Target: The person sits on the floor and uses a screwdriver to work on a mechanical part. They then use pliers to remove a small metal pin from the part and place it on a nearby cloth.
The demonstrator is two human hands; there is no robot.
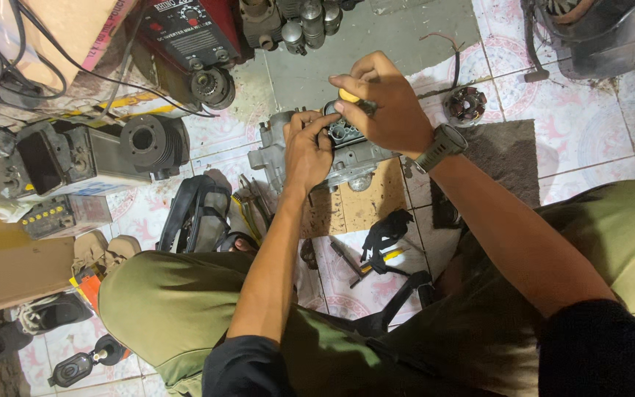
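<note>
Workshop floor point(597, 147), white tiles with pink pattern, parts scattered all round; I sit low with knees up. The grey metal engine casing point(347, 158) lies on a piece of cardboard point(365, 202) on the floor, directly under both hands. My left hand point(309, 151) rests on the casing's top, fingers point(310, 121) curled together and pressed against the small dark ribbed part point(343, 132) seated on it. My right hand point(385, 103) comes from the far side, fingers closed around a yellow-handled tool point(348, 95) set against that same part; a wristwatch point(442, 145) on that wrist.

Just below my left wrist: a bunch of hand tools point(255, 202) and a black strap bag point(196, 213). Nearer my body, pliers with yellow-and-black grips point(376, 261) on the tile. Beyond my right fingers, a small wound stator point(466, 104); beside it a dark mat point(505, 158). Well off past my left hand: a finned cylinder point(148, 140), and a red machine point(192, 33) further up.
</note>
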